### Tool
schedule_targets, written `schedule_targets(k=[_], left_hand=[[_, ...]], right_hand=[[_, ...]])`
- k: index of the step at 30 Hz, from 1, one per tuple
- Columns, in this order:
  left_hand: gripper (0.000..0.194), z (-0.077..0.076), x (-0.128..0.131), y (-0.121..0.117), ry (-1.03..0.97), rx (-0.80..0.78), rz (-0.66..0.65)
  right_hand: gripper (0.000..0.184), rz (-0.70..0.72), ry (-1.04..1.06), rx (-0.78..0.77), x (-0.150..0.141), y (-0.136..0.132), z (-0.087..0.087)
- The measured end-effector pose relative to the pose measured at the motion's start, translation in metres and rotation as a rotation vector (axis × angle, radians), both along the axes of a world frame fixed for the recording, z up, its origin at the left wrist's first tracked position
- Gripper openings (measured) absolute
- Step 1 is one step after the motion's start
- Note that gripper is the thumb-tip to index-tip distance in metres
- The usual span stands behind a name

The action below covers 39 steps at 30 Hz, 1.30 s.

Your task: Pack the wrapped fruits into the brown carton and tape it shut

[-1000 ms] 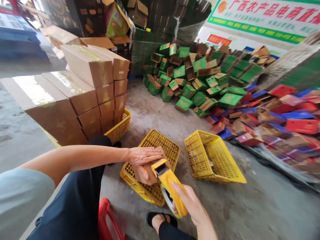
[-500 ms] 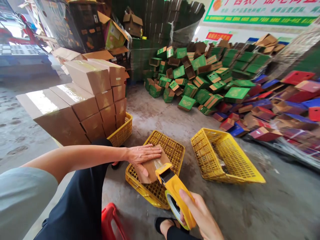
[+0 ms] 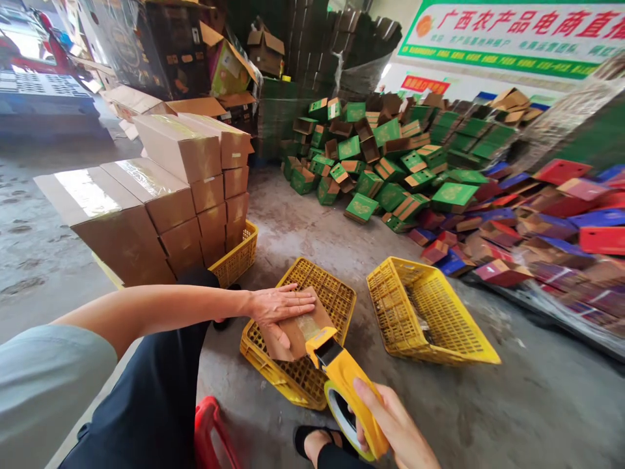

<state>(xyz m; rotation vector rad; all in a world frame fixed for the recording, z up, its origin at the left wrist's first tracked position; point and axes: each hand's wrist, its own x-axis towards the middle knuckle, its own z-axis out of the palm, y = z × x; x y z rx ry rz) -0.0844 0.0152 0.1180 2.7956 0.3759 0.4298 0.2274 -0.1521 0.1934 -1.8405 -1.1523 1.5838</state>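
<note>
Grey floor (image 3: 273, 195); brown carton (image 3: 296, 339), shiny tape (image 3: 307, 326) atop; left hand (image 3: 278, 308) flat against carton; right grip (image 3: 390, 417) holding yellow dispenser (image 3: 350, 376).

A box (image 3: 299, 331) lies on the crate (image 3: 329, 284), the left hand (image 3: 279, 310) flat on top. At the crate's near right, the right hand (image 3: 390, 417) grips a tape dispenser (image 3: 350, 379), head at the box. Right of the crate, a basket (image 3: 391, 309); left, cartons (image 3: 180, 244); beyond, green boxes (image 3: 362, 207).
</note>
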Motion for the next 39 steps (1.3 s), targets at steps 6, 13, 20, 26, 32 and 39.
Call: schedule_targets(k=[6,13,20,26,32,39], left_hand=[[0.117,-0.003,-0.002,0.002,0.007,0.044,-0.020],[0.098,0.004,-0.001,-0.001,0.069,0.045,0.015],[0.105,0.009,0.011,-0.013,0.104,0.113,-0.038],[0.121,-0.001,0.027,-0.018,0.078,0.106,-0.093],[0.120,0.000,0.026,-0.013,0.073,0.091,-0.113],[0.120,0.000,0.023,-0.011,0.091,0.089,-0.097]], right_hand=[[0.074,-0.077,-0.033,0.032,0.002,-0.003,-0.025],[0.076,-0.016,0.009,0.012,0.002,0.001,-0.031],[0.068,0.067,0.027,0.026,-0.004,0.007,-0.036],[0.069,0.092,0.090,0.007,-0.001,0.007,-0.042],[0.061,0.016,0.069,0.026,-0.001,-0.004,-0.029],[0.060,-0.034,0.026,0.033,0.008,-0.022,-0.023]])
